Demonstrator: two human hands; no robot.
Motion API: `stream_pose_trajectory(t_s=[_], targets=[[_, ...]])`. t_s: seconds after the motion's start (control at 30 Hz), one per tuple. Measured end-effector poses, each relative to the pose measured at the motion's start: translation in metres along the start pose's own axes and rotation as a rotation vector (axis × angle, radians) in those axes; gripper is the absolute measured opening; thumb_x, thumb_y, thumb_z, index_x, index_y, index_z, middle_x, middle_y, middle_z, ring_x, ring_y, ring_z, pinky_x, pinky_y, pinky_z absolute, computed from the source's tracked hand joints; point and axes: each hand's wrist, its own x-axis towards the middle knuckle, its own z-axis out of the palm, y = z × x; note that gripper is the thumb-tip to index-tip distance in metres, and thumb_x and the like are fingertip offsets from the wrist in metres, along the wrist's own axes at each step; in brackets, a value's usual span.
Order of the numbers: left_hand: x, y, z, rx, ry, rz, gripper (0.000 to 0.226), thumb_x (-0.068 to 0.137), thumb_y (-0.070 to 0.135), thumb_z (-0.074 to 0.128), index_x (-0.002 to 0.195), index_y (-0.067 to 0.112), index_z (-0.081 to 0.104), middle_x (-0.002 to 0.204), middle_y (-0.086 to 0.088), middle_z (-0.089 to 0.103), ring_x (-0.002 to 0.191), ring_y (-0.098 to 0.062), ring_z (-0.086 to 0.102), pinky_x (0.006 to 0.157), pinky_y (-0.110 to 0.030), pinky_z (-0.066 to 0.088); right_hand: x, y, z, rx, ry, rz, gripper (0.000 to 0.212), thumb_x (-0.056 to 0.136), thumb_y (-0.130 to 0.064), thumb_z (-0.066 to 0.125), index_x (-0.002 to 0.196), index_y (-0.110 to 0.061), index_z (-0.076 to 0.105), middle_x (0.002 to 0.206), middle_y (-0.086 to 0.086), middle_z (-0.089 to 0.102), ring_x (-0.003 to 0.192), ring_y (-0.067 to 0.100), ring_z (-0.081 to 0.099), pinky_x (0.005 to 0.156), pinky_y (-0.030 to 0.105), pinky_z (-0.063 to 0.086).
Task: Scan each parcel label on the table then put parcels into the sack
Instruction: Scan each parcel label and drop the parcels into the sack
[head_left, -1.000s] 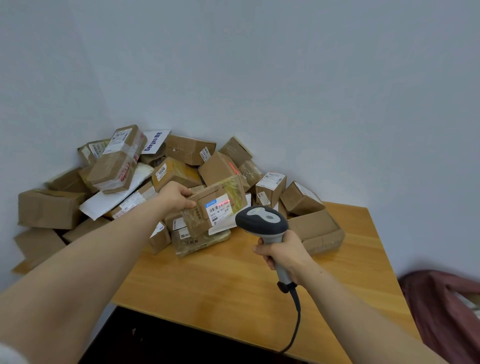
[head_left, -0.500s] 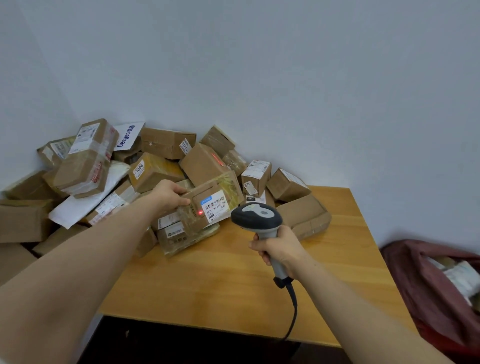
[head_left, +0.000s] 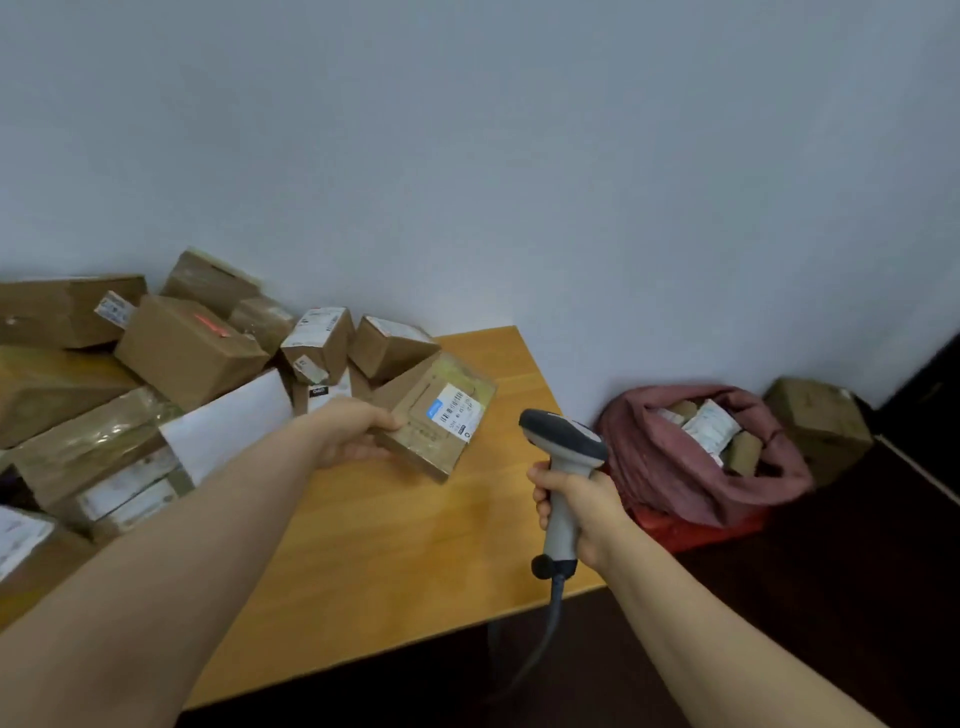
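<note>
- Where the left of the table (head_left: 395, 545) is buried, a pile of parcels (head_left: 187, 348) leans against the wall. It is made of taped cardboard boxes and a white mailer (head_left: 234, 421), loosely stacked. Pulling one from low down would likely bring others sliding.
- The left hand (head_left: 353, 431) grips the held parcel (head_left: 415, 447) by its near left end, thumb on the top face and fingers curled beneath. The parcel hangs tilted just above the table, in front of the pile.
- This parcel is a small, flat box wrapped in glossy tape — probably light and stiff, an easy one-hand load. The tape looks slick, so a hold across the short end with fingers underneath seems safest.
- Its label (head_left: 453, 410), white with a blue patch and a barcode, faces up, and no finger covers it.
- The right hand (head_left: 576, 509) is wrapped round the grey handle of the scanner (head_left: 563, 441). The scanner's head points toward the parcel and its cable drops past the table edge. No beam shows on the label.
- The sack (head_left: 670, 467), dull red cloth, sits on the floor beyond the table's right edge, its mouth open and parcels already inside. Its walls are soft and may sag, so aim for the middle of the opening.
- A cardboard box (head_left: 815, 421) stands just beside the sack, against the wall.
</note>
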Motion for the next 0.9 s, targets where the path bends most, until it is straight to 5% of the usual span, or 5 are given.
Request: stream_pose_trajectory(t_s=[0.27, 0.4, 0.67, 0.8, 0.9], targets=[[0.015, 0.027, 0.248, 0.011, -0.157, -0.054, 0.014, 0.087, -0.004, 0.060, 0.101, -0.002, 0.057, 0.095, -0.017, 0.065, 0.080, -0.023, 0.064, 0.060, -0.031, 0.059, -0.005, -0.029, -0.213, 0.162, 0.216, 0.033, 0.009, 0.083, 0.002, 0.068, 0.083, -0.005, 0.062, 0.050, 0.005, 0.055, 0.041, 0.014, 0.048, 0.042, 0.024, 0.040], [0.022, 0.036, 0.345, 0.072, -0.200, -0.088, 0.013, 0.088, -0.003, 0.060, 0.098, 0.002, 0.056, 0.090, -0.013, 0.066, 0.082, -0.021, 0.065, 0.077, -0.035, 0.055, -0.004, -0.042, -0.298, 0.231, 0.325, 0.053, 0.010, 0.084, 0.004, 0.065, 0.078, -0.003, 0.061, 0.048, 0.004, 0.054, 0.038, 0.013, 0.047, 0.041, 0.022, 0.041], [0.083, 0.074, 0.470, 0.228, -0.132, 0.020, 0.031, 0.083, -0.002, 0.068, 0.110, -0.006, 0.053, 0.107, -0.023, 0.063, 0.098, -0.032, 0.065, 0.069, -0.034, 0.056, 0.047, -0.064, -0.393, 0.354, 0.425, 0.106, 0.013, 0.085, 0.004, 0.063, 0.074, -0.003, 0.063, 0.047, 0.004, 0.053, 0.036, 0.011, 0.046, 0.040, 0.020, 0.041], [0.146, 0.091, 0.529, 0.249, -0.125, 0.035, 0.015, 0.085, -0.001, 0.067, 0.086, 0.005, 0.054, 0.102, -0.019, 0.059, 0.091, -0.028, 0.060, 0.063, -0.030, 0.052, 0.101, -0.085, -0.432, 0.401, 0.463, 0.142, 0.009, 0.084, 0.003, 0.064, 0.077, -0.001, 0.061, 0.047, 0.005, 0.053, 0.037, 0.012, 0.046, 0.040, 0.021, 0.040], [0.205, 0.103, 0.576, 0.254, -0.136, 0.049, 0.020, 0.087, 0.002, 0.067, 0.105, 0.002, 0.057, 0.104, -0.018, 0.058, 0.088, -0.027, 0.059, 0.066, -0.031, 0.051, 0.158, -0.106, -0.460, 0.409, 0.498, 0.173, 0.013, 0.084, 0.003, 0.065, 0.074, -0.002, 0.061, 0.047, 0.005, 0.053, 0.037, 0.013, 0.046, 0.040, 0.022, 0.040]])
